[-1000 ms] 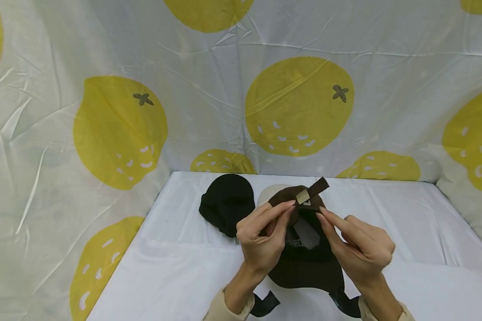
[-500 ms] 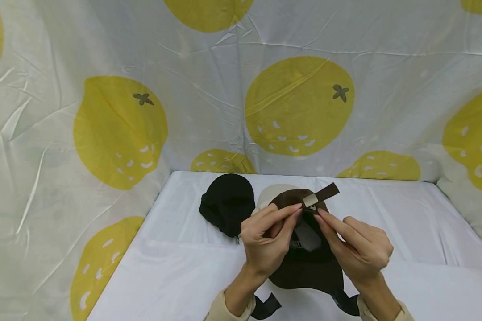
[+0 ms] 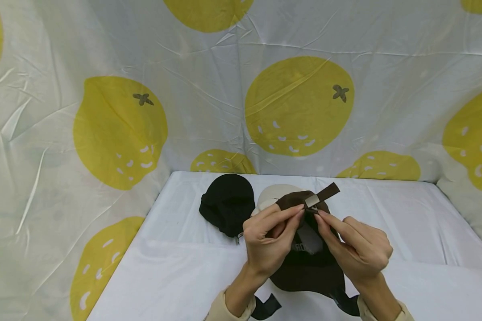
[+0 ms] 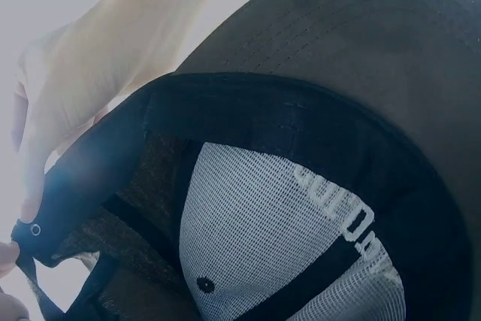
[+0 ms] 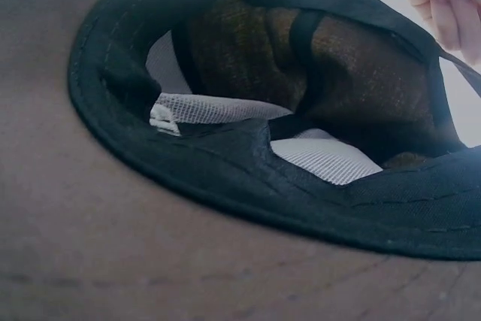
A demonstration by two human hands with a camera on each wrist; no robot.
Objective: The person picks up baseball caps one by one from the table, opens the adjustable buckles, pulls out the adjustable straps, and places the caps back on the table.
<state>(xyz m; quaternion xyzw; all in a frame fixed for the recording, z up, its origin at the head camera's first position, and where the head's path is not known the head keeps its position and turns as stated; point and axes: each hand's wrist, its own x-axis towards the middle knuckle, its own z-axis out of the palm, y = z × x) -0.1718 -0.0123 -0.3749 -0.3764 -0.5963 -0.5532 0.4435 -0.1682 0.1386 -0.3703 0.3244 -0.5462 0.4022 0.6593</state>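
Note:
A brown cap (image 3: 309, 276) is held up, brim toward the person and inside facing the head camera. At its back opening, my left hand (image 3: 267, 238) pinches the strap's edge just left of a metal buckle (image 3: 312, 201). My right hand (image 3: 359, 247) pinches the band just right of the buckle. The loose strap end (image 3: 328, 191) sticks out up and right. In the left wrist view, the dark sweatband (image 4: 285, 107) curves around a white mesh lining (image 4: 240, 216). The right wrist view shows the same sweatband (image 5: 225, 163) close up.
On the white-covered table (image 3: 176, 276), a black cap (image 3: 229, 203) lies left of the hands. A pale cap (image 3: 271, 196) sits partly hidden behind the brown one. A lemon-print cloth (image 3: 209, 98) hangs behind the table.
Over the second, my left hand has shifted right toward the other hand, and the buckle and strap end have moved right and slightly down. Both pinches stay on the cap.

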